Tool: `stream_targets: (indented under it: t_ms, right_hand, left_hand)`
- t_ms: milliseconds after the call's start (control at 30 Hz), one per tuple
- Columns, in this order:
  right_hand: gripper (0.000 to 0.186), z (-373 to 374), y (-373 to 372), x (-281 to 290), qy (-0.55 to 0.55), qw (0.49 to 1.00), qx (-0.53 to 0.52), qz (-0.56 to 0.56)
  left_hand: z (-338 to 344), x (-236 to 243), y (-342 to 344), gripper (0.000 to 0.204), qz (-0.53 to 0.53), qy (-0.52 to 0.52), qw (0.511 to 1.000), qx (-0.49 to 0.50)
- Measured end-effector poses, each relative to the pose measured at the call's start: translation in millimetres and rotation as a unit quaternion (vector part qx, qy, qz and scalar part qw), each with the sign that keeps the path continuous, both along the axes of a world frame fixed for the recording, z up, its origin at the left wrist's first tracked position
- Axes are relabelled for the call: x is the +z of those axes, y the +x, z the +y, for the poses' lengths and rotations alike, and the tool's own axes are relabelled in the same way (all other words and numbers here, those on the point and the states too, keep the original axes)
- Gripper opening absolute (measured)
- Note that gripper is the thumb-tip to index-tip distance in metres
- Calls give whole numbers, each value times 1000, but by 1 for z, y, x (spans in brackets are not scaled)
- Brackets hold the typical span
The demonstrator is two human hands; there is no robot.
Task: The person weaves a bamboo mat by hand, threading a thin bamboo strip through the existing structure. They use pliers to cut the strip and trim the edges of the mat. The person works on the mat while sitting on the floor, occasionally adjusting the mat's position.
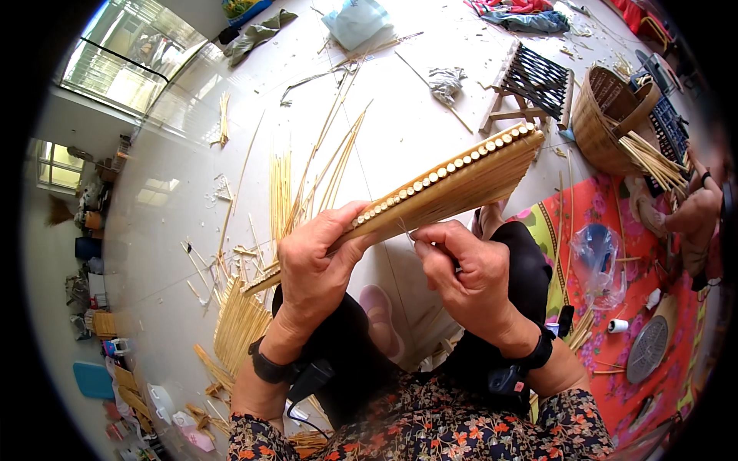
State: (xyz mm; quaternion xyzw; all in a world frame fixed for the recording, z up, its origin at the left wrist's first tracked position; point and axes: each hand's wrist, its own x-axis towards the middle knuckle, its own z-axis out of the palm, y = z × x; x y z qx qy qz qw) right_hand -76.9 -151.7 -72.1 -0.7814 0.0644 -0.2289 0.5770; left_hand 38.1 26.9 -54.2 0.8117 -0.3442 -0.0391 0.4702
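A flat panel of straw-coloured stalks [461, 184] lies tilted across the middle, its pale round cut ends lined up along the upper edge. My left hand [315, 253] is wrapped round the panel, thumb on the near face and fingers over the edge. Just below the panel, my right hand [465, 269] is closed in a pinch at the end of a thin thread [403, 226] that meets the near face. Whether a needle is in those fingertips is too small to tell. Another fan of stalks [242, 326] rests on the floor by my left arm.
Loose stalks [281, 192] are strewn over the pale floor. A folding stool [530, 84] and a wicker basket [603, 115] stand at the far right. Another person's hand [696, 184] is by a stalk bundle [652, 160]. A red floral mat [607, 338] holds a clear plastic bag [598, 265].
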Motion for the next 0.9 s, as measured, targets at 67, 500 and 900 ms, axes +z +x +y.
stream_targets:
  t_ms: [67, 500, 900]
  right_hand:
    - [10, 3, -2, -5, -10, 1000, -6, -12]
    - [11, 14, -33, 3, 169, 985, -22, 18]
    - [28, 29, -167, 7, 547, 813, 81, 183]
  left_hand:
    - [-3, 1, -2, 36, -8, 4, 1000, -1]
    - [-13, 17, -26, 38, -179, 36, 983, -38]
    - [25, 33, -122, 29, -312, -10, 943, -118]
